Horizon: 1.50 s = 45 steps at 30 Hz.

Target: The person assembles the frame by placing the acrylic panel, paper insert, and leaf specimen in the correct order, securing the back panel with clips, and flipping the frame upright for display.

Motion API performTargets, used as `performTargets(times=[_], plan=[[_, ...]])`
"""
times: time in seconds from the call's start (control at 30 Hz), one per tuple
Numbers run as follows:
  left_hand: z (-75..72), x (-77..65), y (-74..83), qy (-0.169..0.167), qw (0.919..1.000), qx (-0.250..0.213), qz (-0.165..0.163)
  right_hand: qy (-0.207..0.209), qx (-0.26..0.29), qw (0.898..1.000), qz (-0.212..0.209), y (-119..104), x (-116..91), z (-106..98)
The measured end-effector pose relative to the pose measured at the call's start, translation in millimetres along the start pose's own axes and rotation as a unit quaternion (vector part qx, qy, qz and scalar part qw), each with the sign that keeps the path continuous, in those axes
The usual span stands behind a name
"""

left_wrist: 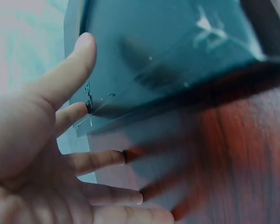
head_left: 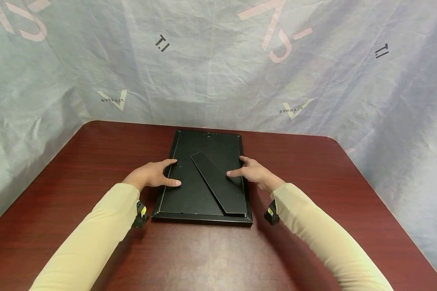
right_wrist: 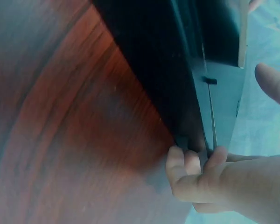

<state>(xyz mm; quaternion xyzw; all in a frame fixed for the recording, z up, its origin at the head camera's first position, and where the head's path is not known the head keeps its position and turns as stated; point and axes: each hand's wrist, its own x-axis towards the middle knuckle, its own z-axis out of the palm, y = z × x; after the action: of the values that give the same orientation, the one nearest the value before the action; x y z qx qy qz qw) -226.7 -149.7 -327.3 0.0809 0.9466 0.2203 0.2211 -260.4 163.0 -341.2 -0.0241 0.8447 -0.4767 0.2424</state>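
A black picture frame [head_left: 189, 198] lies back side up on the table, its stand leg [head_left: 220, 186] slanting across the backing. On its left side is my left hand [head_left: 151, 173], fingers spread and thumb reaching over the backing. The left wrist view shows this hand [left_wrist: 46, 140] with mostly straight fingers beside the frame [left_wrist: 168, 56]. At the right edge is my right hand [head_left: 256, 171], thumb extended over the stand leg. In the right wrist view, bent fingertips of the right hand [right_wrist: 224, 182] touch the edge of the frame [right_wrist: 154, 60], while the thumb stands apart.
The dark red wooden table [head_left: 105, 161] has rounded far corners. Behind and beside it hangs a pale printed sheet [head_left: 204, 68]. Small black devices sit at the left wrist [head_left: 140, 215] and the right wrist [head_left: 272, 213].
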Motion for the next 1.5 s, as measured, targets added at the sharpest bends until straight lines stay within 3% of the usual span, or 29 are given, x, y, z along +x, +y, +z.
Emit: performTargets(times=[0.2, 0.83, 1.03, 1.23, 1.5], plan=[[1.6, 3.2, 2.5, 0.022, 0.9995, -0.022, -0.004, -0.001, 0.025, 1.000, -0.012, 0.8, -0.1, 1.8], [2.3, 5.1, 4.2, 0.010, 0.9976, -0.068, -0.002, 0.001, -0.010, 1.000, -0.007, -2.4, -2.3, 3.3], [0.8, 0.0, 2.2, -0.003, 0.9991, -0.043, -0.005, 0.005, -0.052, 0.999, -0.015, 1.7, -2.7, -2.0], [0.9, -5.0, -5.5, -0.011, 0.9999, -0.002, 0.006, 0.018, -0.128, 0.991, -0.031, 0.9, 5.6, -16.2], [0.1, -8.4, -12.0, -0.019, 0.9997, -0.010, 0.013, 0.049, -0.192, 0.979, -0.052, -14.4, 30.3, -26.7]])
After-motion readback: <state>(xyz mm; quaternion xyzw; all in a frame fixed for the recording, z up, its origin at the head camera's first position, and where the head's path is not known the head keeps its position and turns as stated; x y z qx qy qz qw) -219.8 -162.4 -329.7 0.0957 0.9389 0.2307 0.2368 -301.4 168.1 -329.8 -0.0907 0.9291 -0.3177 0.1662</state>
